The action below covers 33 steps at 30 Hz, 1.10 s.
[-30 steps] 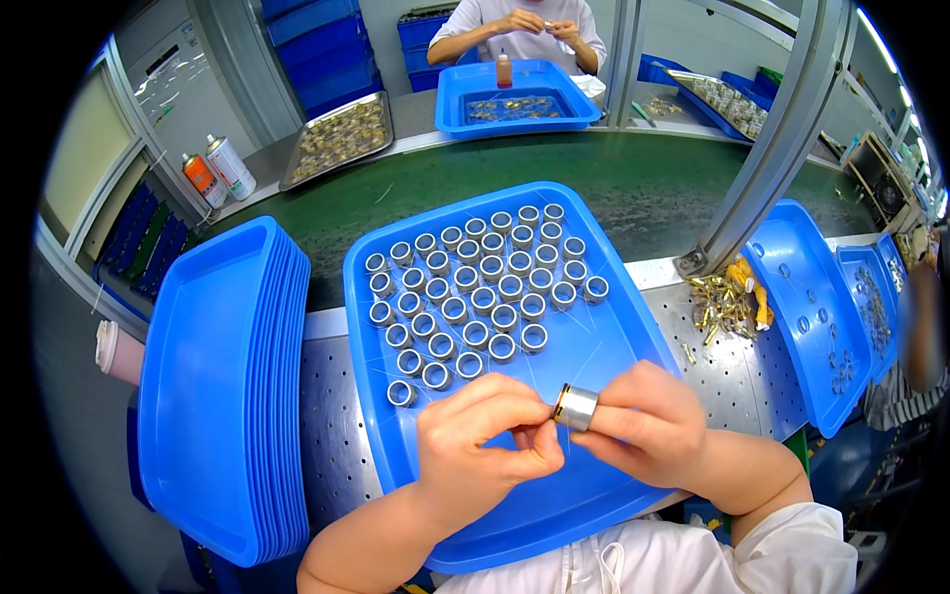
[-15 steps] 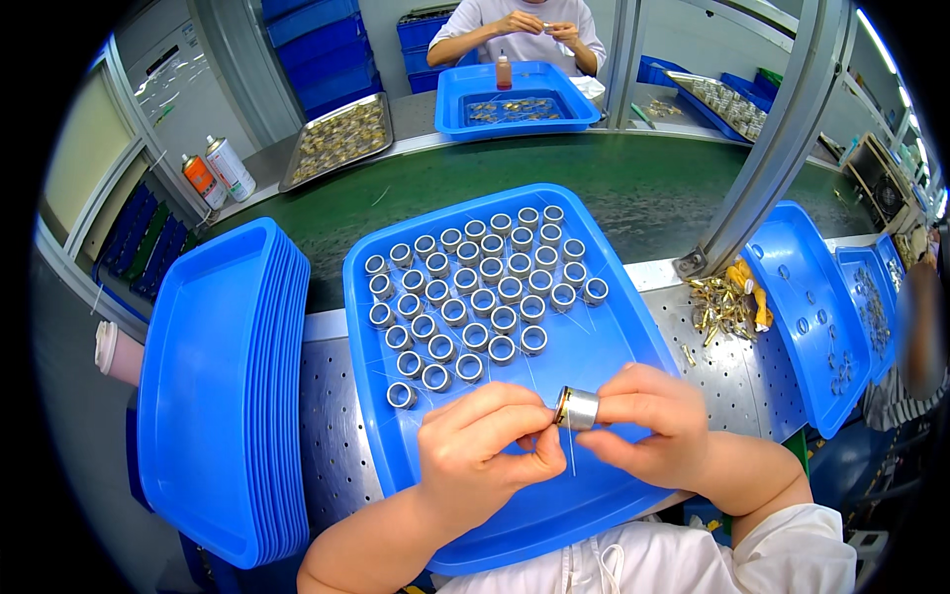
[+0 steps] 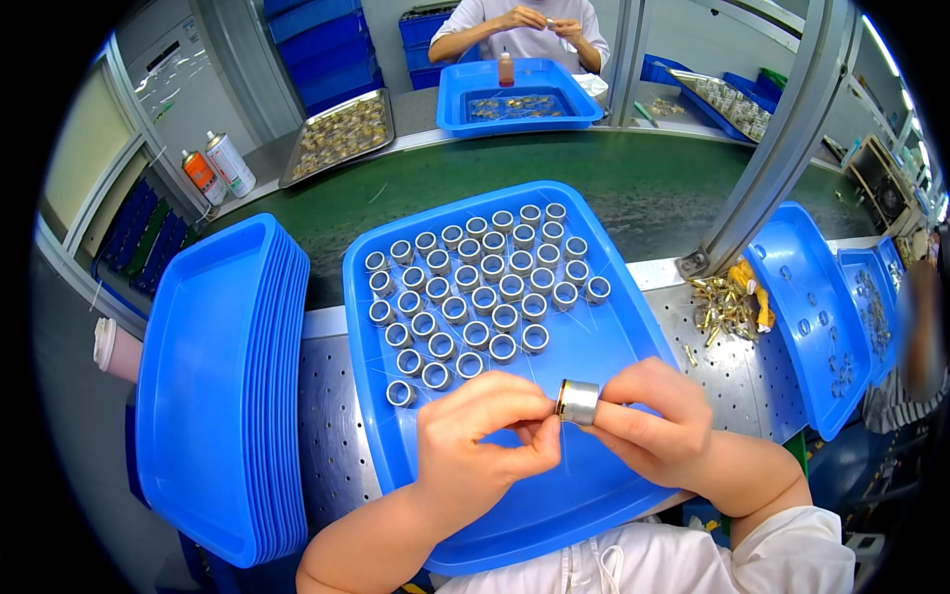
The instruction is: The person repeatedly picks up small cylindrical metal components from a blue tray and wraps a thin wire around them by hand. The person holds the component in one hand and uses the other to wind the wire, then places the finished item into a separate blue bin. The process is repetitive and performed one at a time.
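Observation:
Above the near part of a blue tray (image 3: 614,337), a short shiny metal cylinder (image 3: 580,403) is held on its side. My right hand (image 3: 658,416) grips it from the right, its fingers at that end of the cylinder. At the left end, which shows a dark and copper-coloured rim, the thumb and fingertips of my left hand (image 3: 485,426) are pinched together; what lies between them is hidden. A thin pale wire hangs near those fingertips. Farther back in the tray, several short grey metal rings (image 3: 484,300) stand on end in rows, with fine wires around them.
Stacked blue trays (image 3: 213,396) stand at left. Beyond runs a green conveyor belt (image 3: 416,168), where a co-worker (image 3: 534,25) handles a small part behind a blue basin (image 3: 520,99). Brass-coloured pieces (image 3: 724,307) lie right of my tray, beside a metal post (image 3: 772,148) and another blue tray (image 3: 821,386).
The cylinder has turned slightly and risen a little in my right hand, whose fingers have shifted along it. My left fingertips remain at its left end; the hanging wire shows less clearly.

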Each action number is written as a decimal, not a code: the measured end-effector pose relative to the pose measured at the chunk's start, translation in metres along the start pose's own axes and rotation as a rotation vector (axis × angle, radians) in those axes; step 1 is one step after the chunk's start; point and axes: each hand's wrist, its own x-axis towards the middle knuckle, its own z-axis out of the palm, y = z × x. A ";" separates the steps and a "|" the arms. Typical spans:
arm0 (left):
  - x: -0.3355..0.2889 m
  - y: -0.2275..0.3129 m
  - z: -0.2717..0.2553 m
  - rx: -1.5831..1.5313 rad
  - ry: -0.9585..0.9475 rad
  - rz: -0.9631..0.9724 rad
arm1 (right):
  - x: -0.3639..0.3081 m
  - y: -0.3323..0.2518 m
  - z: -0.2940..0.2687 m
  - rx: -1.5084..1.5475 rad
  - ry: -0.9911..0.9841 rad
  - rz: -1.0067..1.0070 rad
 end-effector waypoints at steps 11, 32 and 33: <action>0.001 0.001 0.003 0.177 0.019 0.164 | -0.005 0.000 0.005 0.298 0.027 0.259; 0.000 0.001 0.003 0.058 0.017 0.073 | -0.002 -0.001 0.003 0.136 0.032 0.110; 0.000 0.000 0.004 0.009 0.026 0.039 | -0.002 -0.001 0.002 0.108 0.021 0.082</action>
